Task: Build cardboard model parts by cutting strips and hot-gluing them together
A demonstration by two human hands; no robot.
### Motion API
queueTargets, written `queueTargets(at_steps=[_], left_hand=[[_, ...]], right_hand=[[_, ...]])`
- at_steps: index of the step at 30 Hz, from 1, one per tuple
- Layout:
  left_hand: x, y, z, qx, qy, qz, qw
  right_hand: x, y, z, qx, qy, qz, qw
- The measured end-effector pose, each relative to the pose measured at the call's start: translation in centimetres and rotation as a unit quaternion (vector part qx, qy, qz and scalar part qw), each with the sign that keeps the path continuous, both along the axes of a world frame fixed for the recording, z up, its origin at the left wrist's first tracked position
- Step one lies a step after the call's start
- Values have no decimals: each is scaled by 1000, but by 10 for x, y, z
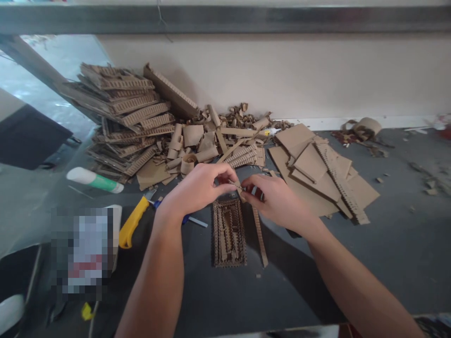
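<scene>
A small strip of corrugated cardboard is pinched between both my hands, above the table. My left hand holds its left end between thumb and fingertips. On the other end, the fingers of my right hand are closed. Just below them lies a small rectangular cardboard form with wavy corrugated edges and nested strips inside. A long thin cardboard strip rests to its right, partly in shadow. Beside my left wrist is a blue tool with a flat metal blade, largely hidden by that wrist.
A yellow-handled knife and a white-and-green glue stick lie on the left. Stacked corrugated panels rise at the back left, beside curled cardboard scraps. Flat cardboard sheets overlap on the right. A metal bar crosses the top.
</scene>
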State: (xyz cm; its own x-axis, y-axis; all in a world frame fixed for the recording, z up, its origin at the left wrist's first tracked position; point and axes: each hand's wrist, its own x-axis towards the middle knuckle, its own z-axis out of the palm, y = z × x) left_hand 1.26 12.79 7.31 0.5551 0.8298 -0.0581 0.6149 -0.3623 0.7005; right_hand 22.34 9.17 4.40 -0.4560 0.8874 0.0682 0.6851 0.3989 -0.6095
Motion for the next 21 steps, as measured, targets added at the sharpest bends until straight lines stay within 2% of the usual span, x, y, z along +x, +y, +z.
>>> queueTargets(at_steps=[5, 10, 14, 21], left_hand=[[-2, 2, -6, -32, 67, -20, 997], [0, 4, -12, -40, 68, -27, 997], [3, 4, -12, -22, 75, -47, 996], [5, 1, -6, -50, 34, -24, 998]], right_hand=[[3, 3, -4, -17, 27, -32, 999], [2, 6, -9, -23, 44, -6, 999], [0, 6, -9, 29, 49, 10, 998], [4, 4, -12, 100, 8, 8, 995]])
